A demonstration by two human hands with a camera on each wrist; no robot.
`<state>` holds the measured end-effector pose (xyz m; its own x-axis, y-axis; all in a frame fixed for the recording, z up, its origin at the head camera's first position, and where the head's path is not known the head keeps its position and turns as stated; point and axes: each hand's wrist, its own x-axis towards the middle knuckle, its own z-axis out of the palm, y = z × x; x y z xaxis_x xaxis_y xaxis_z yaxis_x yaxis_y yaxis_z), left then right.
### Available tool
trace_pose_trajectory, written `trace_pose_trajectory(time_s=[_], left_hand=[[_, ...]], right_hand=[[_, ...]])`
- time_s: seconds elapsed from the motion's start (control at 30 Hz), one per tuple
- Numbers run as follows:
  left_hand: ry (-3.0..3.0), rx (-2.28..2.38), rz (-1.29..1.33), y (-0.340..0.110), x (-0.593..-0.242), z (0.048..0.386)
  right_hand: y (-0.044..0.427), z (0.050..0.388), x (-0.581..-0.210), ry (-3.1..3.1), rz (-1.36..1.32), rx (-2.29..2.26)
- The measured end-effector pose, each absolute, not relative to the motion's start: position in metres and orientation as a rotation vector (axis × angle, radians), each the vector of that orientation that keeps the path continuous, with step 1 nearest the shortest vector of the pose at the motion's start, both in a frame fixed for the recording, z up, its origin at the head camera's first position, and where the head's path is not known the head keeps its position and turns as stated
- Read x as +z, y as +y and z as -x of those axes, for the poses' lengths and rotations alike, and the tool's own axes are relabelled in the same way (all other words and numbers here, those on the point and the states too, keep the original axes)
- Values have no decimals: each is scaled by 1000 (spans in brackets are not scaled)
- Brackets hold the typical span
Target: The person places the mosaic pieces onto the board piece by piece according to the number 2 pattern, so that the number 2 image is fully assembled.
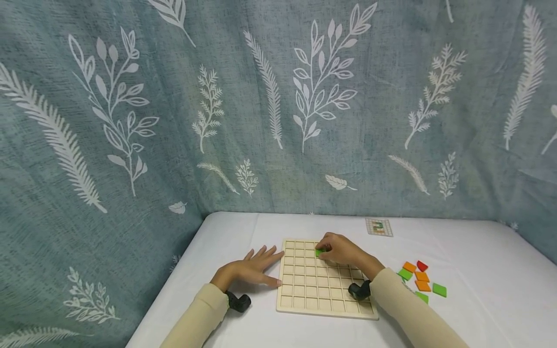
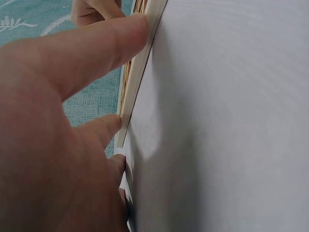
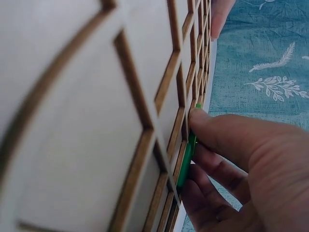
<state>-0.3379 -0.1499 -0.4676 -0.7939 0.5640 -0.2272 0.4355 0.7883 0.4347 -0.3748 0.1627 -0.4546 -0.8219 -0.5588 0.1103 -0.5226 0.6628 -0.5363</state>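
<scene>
A pale wooden board (image 1: 311, 292) with a grid of square cells lies on the table. My right hand (image 1: 341, 249) is over its far part, the thumb and fingers pinching a green tile (image 1: 319, 253) at the grid. In the right wrist view, green (image 3: 184, 164) shows at the cells beside the fingertips; whether it is one tile or two I cannot tell. My left hand (image 1: 254, 268) is spread at the board's left side, its thumb and a finger touching the edge, as the left wrist view shows (image 2: 63, 58).
To the right of the board lie loose tiles: several orange (image 1: 422, 276) and green (image 1: 439, 290) ones and a red piece (image 1: 422, 266) with a curved side. A small card with a printed grid pattern (image 1: 379, 227) lies behind. A patterned curtain (image 1: 270, 145) hangs beyond the white table (image 1: 243, 227).
</scene>
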Motion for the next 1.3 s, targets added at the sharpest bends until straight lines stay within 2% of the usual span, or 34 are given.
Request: trace_pose_trajectory(time_s=[0.4,0.6,1.0,1.3], left_hand=[[2620,509,-771,-149,-468,338],[2631,490,-766,-148,-468,337],[2630,503,-759,-150,-467,337],[2628,498,-743,-148,-467,336]], right_hand=[[171,371,-455,2778,780,-1030],[188,361,-452,2799,797,-1067],[239,309,-421,2892,838,-1070],[291,276,-418,2947,709,-1055]])
